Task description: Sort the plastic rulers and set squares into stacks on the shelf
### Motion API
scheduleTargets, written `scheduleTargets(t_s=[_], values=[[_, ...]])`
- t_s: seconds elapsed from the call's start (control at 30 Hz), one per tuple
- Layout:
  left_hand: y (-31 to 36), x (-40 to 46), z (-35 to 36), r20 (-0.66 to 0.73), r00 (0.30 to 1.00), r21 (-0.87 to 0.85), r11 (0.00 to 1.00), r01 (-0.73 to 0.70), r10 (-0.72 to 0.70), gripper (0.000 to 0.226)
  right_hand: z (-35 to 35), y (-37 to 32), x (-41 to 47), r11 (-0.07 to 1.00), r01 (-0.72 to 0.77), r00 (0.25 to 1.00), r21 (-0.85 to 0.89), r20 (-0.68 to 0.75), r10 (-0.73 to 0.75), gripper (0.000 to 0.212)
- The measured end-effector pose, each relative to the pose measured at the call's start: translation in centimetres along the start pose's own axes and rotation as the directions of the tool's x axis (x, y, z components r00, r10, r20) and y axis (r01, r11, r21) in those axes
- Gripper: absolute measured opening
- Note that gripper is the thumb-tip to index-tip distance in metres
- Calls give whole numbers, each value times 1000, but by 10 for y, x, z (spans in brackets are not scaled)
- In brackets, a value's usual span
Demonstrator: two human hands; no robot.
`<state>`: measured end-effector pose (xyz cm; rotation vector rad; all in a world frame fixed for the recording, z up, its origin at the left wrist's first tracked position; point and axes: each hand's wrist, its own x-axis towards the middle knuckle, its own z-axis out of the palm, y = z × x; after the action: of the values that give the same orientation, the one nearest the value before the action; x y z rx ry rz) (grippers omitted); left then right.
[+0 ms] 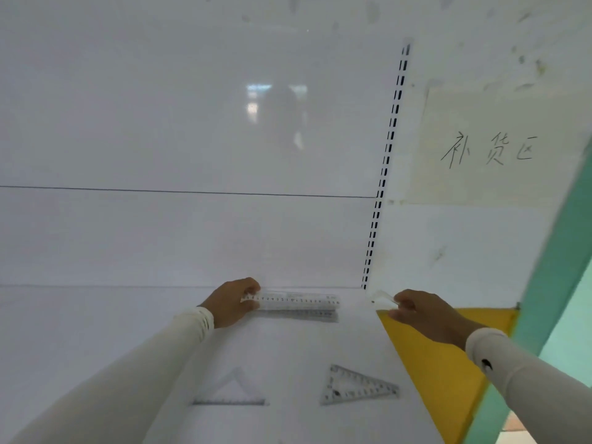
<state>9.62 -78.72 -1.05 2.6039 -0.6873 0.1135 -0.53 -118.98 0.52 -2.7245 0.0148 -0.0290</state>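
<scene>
Here the left hand [235,302] pinches the near end of a clear ruler [298,299] at the back of the white shelf [96,331], apparently on top of other rulers, though how many lie there is hard to tell. The right hand [416,310] grips a small clear set square [381,299] by its edge, just off the shelf's right rear corner, above the yellow panel [432,363]. Two more set squares lie flat nearer the front: a faint one [230,390] on the left and a clearer one [358,386] on the right, well apart.

To do this step well, I judge the left hand should square the ruler's ends and long edges with those beneath before letting go. The held set square likely belongs with a matching one, so compare shapes first and lay it flat, corners aligned.
</scene>
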Motion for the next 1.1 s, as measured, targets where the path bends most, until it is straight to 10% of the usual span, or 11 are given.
scheduleTargets(t_s=[0.73, 1.1], values=[[-23, 18, 17, 96, 995, -19, 999, 28, -26, 49, 21, -17, -31, 999, -40, 999, -24, 15, 40, 34], [34, -68, 21, -78, 990, -40, 993, 114, -117, 52, 23, -51, -33, 991, 126, 991, -48, 45, -124, 39]])
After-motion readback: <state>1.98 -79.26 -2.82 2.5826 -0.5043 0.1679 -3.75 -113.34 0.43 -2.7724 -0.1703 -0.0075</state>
